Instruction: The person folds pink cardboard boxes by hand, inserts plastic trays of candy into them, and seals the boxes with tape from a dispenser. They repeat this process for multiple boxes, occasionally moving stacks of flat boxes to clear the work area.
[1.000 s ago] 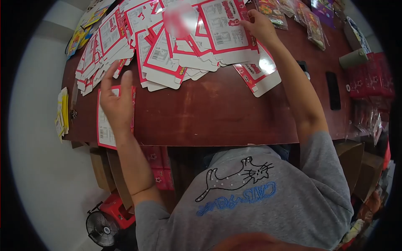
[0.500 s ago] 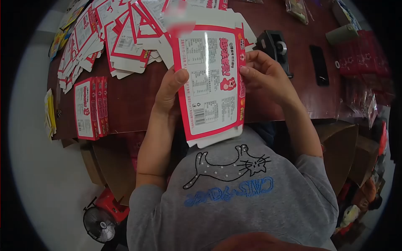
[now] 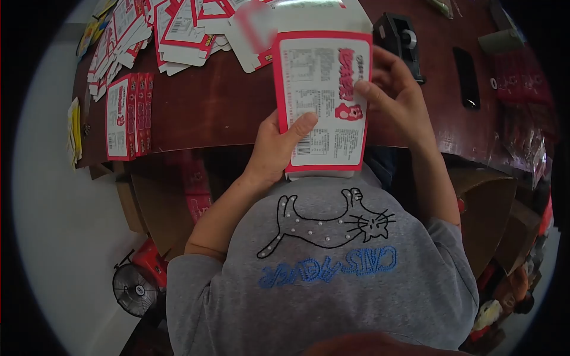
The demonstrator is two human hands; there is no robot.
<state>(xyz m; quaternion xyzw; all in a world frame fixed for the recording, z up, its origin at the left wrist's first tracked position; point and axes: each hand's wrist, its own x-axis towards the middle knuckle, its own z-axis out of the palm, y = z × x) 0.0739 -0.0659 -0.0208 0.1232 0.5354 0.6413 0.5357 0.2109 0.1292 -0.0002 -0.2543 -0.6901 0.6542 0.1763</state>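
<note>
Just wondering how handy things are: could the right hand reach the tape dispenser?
Probably yes: the tape dispenser is just beyond the right hand, with nothing apparent between them, though that hand is at the box.

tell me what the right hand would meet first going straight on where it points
The right hand would likely meet the red-and-white printed carton first; its thumb overlaps the carton's edge, though whether they touch is unclear.
</note>
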